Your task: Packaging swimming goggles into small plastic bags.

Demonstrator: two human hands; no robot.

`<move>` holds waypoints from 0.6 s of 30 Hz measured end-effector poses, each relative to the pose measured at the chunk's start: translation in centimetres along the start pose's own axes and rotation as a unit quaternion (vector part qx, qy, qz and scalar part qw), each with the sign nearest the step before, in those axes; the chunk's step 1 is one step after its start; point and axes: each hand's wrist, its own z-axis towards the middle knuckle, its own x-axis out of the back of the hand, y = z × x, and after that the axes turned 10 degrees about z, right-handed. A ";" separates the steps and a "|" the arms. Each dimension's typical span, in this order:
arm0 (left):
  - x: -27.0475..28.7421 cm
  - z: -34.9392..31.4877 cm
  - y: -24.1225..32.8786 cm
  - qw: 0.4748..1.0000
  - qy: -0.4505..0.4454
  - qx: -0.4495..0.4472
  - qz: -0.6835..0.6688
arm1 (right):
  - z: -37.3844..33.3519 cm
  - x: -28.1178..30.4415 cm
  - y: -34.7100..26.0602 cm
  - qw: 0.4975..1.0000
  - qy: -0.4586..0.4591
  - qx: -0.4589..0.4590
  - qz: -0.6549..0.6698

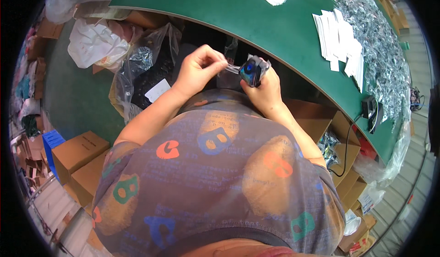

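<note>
My right hand [266,91] is wrapped round a small black object [250,71] with a glossy blue spot and crinkled clear film at its edges; its exact kind I cannot make out. To its left, my left hand [198,70] is closed, thumb against forefinger, on a thin clear plastic strip [233,68]. The strip spans the short gap between the hands and reaches the black object. Both hands are in front of my body, just off the near edge of the green table [270,30].
White paper slips [337,39] lie on the table beside a heap of small clear-wrapped packets [382,57]. A black adapter with a cord [370,110] sits at the table's right edge. Left are an open plastic-lined container [137,80], a white bag [98,44] and cardboard boxes [80,154].
</note>
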 end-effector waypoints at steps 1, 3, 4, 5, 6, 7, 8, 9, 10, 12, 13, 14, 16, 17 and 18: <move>0.8 0.4 -0.1 0.983 0.040 -0.063 0.168 | -0.1 0.1 -0.2 1.000 0.000 -0.013 0.006; 1.9 1.3 -0.5 0.926 0.080 -0.100 0.354 | -0.5 -0.1 0.6 0.999 0.001 -0.034 0.038; 1.7 1.1 -0.8 0.926 0.081 -0.100 0.354 | -0.7 -0.3 1.0 0.996 0.004 -0.055 0.070; 1.4 0.7 -1.1 0.966 0.058 -0.025 0.252 | -0.8 -0.6 1.3 0.996 0.017 -0.049 0.071; 0.9 0.4 -0.8 0.987 0.035 0.052 0.146 | -0.6 -0.6 1.1 0.996 0.016 -0.049 0.071; 0.4 0.4 -0.5 0.989 0.048 0.024 0.136 | -0.3 -0.6 0.8 0.998 0.009 -0.026 0.056; 0.0 0.5 -0.1 0.989 0.049 0.025 0.136 | 0.0 -0.5 0.5 0.999 0.002 -0.003 0.041; -0.2 0.8 0.8 0.976 0.068 -0.083 0.191 | 0.2 -0.6 0.0 0.998 -0.006 -0.019 0.051; -0.3 1.0 1.7 0.948 0.085 -0.188 0.244 | 0.3 -0.6 -0.1 0.998 -0.006 -0.020 0.051; -0.1 1.0 2.8 0.936 -0.004 -0.151 0.318 | 0.5 -0.6 -0.2 0.999 -0.008 0.001 0.047; -0.2 0.9 2.8 0.939 -0.053 -0.100 0.324 | 0.5 -0.7 0.0 0.999 -0.010 0.002 0.047; -0.4 1.0 2.2 0.952 -0.074 -0.053 0.293 | 0.3 -0.8 0.5 0.998 -0.018 0.015 0.055; -0.6 1.4 2.2 0.942 -0.082 -0.068 0.319 | 0.2 -1.0 0.8 0.998 -0.035 0.037 0.040; -0.7 1.6 2.2 0.930 -0.091 -0.084 0.345 | 0.2 -1.1 0.9 0.998 -0.035 0.037 0.041; -1.0 1.5 2.2 0.917 -0.078 -0.114 0.375 | 0.0 -1.2 1.0 0.998 -0.042 0.015 0.050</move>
